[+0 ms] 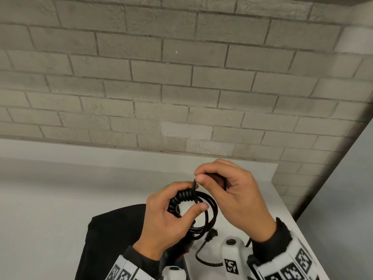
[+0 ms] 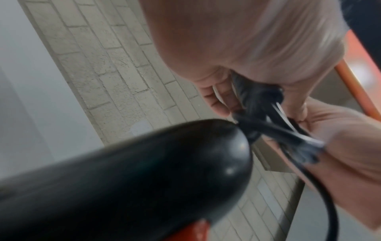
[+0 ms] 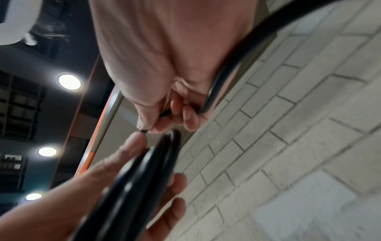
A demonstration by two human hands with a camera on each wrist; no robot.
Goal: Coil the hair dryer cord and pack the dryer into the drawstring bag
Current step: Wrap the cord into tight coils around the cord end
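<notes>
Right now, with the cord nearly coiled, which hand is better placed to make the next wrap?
Right. The right hand pinches the free cord end above the coil, while the left hand grips the loops.

cord [image 1: 210, 209]: black, glossy, looped in rings with a tight wrapped band of turns
plug [image 1: 211, 235]: black
hair dryer [image 2: 123, 179]: black shiny body, with a red patch at its lower edge
drawstring bag [image 1: 113, 239]: plain black fabric
table [image 1: 50, 199]: plain white
wall [image 1: 181, 77]: grey bricks in a staggered pattern with darker grey joints, one paler brick near the table's edge
sleeves [image 1: 268, 239]: dark, almost black cuffs
wrist bands [image 1: 292, 267]: white with black square marker patterns
wrist camera mount [image 1: 232, 257]: white, with one black-and-white square marker
ceiling lamps [image 3: 69, 82]: round, glowing white against a dark ceiling
rail [image 2: 358, 91]: orange
</notes>
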